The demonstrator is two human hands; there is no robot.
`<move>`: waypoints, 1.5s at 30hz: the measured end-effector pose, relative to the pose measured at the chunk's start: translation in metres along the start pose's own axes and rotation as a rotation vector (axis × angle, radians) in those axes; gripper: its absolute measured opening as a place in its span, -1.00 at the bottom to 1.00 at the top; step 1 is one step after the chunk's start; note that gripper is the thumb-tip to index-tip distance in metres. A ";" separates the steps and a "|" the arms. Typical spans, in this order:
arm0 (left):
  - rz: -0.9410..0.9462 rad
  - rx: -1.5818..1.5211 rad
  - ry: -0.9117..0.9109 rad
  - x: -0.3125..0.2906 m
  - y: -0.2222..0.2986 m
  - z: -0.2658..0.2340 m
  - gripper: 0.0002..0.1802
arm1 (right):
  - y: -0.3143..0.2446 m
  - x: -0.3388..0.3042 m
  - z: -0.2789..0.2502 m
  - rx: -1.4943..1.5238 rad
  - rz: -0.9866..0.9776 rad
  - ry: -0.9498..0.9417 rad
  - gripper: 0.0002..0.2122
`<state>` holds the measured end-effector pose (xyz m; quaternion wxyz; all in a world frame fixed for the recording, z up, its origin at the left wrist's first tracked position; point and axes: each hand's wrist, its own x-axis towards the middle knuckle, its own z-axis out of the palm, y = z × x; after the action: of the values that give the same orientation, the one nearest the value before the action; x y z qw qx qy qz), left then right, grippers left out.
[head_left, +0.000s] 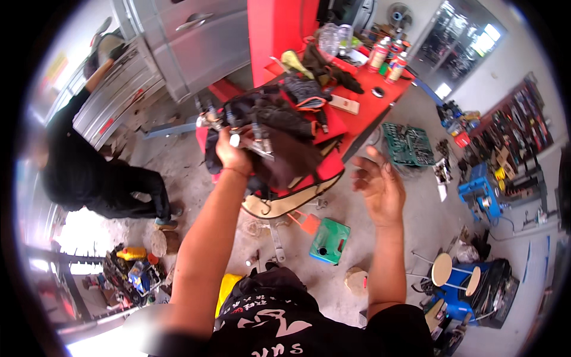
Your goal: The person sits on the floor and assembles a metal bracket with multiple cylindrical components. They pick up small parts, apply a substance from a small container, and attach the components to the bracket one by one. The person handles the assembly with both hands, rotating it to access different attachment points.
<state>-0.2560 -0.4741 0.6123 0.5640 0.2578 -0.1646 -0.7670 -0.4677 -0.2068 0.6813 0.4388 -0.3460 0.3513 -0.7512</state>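
Note:
My left hand (234, 153) is closed round a metal rail-like part (260, 141) with several short upright fittings, which I cannot name more exactly. It is held over dark cloths (297, 157) heaped on the near end of a red table (372, 100). My right hand (380, 187) hovers in the air to the right of the table's near end, fingers apart and nothing in it. Grey work gloves (304, 89) with orange trim lie beyond the part, and a small white box (344, 105) rests to their right.
Spray cans (395, 68) stand at the table's far right. A green socket set case (409, 144) lies beyond my right hand. Below the table, a green tray (330, 241) is on the floor. At left, a person in black (89, 166) stands by a silver vehicle door (205, 44).

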 end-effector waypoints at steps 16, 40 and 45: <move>-0.157 -0.028 -0.191 0.003 0.010 -0.021 -0.40 | 0.152 0.101 0.078 -1.346 -0.724 0.030 -0.85; -0.164 -0.143 -0.206 -0.048 0.041 0.004 -0.58 | 0.173 0.143 0.139 -1.173 -0.754 0.100 -0.75; -0.342 -0.279 -0.317 -0.039 0.051 -0.006 -0.46 | 0.167 0.108 0.129 -1.547 -0.868 -0.015 -0.57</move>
<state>-0.2038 -0.4523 0.6438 0.4236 0.0785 -0.0977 -0.8972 -0.3318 -0.3945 0.6313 -0.2392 -0.6532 0.5957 -0.4015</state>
